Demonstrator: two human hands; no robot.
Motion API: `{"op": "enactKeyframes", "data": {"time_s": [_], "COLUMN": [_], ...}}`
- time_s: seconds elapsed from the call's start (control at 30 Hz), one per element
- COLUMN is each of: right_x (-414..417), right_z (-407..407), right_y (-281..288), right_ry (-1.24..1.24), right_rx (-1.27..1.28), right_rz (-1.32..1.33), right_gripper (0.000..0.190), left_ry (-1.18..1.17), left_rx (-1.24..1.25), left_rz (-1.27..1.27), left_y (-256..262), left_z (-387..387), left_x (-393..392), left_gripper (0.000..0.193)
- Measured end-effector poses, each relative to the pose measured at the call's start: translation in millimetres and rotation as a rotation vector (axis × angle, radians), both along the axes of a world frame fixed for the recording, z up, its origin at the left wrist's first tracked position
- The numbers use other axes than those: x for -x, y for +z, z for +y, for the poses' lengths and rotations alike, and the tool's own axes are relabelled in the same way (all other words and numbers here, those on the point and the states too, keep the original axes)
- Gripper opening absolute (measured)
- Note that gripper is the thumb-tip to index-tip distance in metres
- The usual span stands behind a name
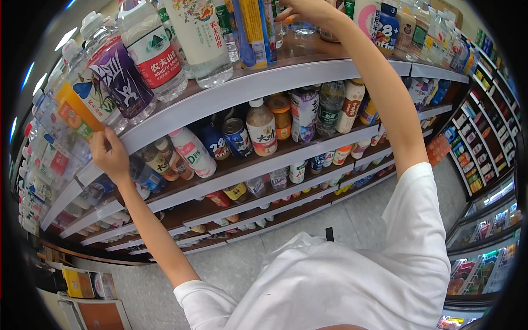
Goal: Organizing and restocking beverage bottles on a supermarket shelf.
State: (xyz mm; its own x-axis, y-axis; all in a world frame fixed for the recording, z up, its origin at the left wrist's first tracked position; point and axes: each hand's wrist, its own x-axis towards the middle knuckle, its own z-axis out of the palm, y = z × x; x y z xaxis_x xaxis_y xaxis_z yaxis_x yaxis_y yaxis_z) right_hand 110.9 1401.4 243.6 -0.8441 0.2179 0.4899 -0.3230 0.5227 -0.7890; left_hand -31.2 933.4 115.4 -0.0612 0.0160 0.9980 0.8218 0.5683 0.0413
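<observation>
My left hand (108, 156) is curled at the front edge of the top shelf (173, 101), by the base of an orange juice bottle (78, 110). Its fingertips are hidden, so its grip is unclear. My right hand (307, 11) reaches over the same shelf, among bottles near the upper rim. A clear bottle (304, 27) stands just under it, and a blue and yellow package (251, 37) stands to its left. Something small and orange shows at its fingers; whether they hold it I cannot tell. A Nongfu Spring water bottle (154, 57) and a purple-labelled bottle (123, 80) stand between my hands.
Lower shelves hold a pink-capped white bottle (192, 152), a dark blue can (237, 136), a jar with a yellow lid (280, 115) and several other drinks. Grey floor tiles (231, 264) lie below. Glass-fronted coolers (482, 264) stand at right, boxes (78, 284) at lower left.
</observation>
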Motion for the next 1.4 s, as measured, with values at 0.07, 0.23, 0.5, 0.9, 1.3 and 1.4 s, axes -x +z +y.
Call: {"op": "enactKeyframes", "data": {"time_s": [0.07,0.23,0.5,0.9,1.3,1.4], "right_x": [3.0,16.6,62.3,81.1,50.8,25.3], "right_z": [14.8,58.4,51.0,87.3,68.6,60.0], "right_y": [-3.5,25.7,48.7,72.7,44.4,30.4], "right_ry": [0.045,-0.216,-0.365,-0.765,-0.224,-0.32], "right_rx": [0.111,0.009,-0.176,-0.835,0.229,-0.001], "right_rz": [0.081,0.286,0.21,-0.088,0.214,0.435], "right_gripper": [0.064,0.049,0.052,0.038,0.045,0.045], "left_ry": [0.012,0.012,0.009,-0.001,0.009,0.016], "left_rx": [0.0,-0.019,-0.041,-0.049,-0.03,-0.031], "left_rz": [0.008,-0.014,-0.013,0.003,0.033,0.03], "left_y": [0.3,1.4,1.2,2.2,4.9,3.9], "left_z": [-0.6,4.1,9.2,13.9,13.6,8.2], "left_x": [-0.4,-4.1,-6.2,-2.2,-2.6,-2.0], "left_gripper": [0.023,0.024,0.028,0.028,0.029,0.029]}}
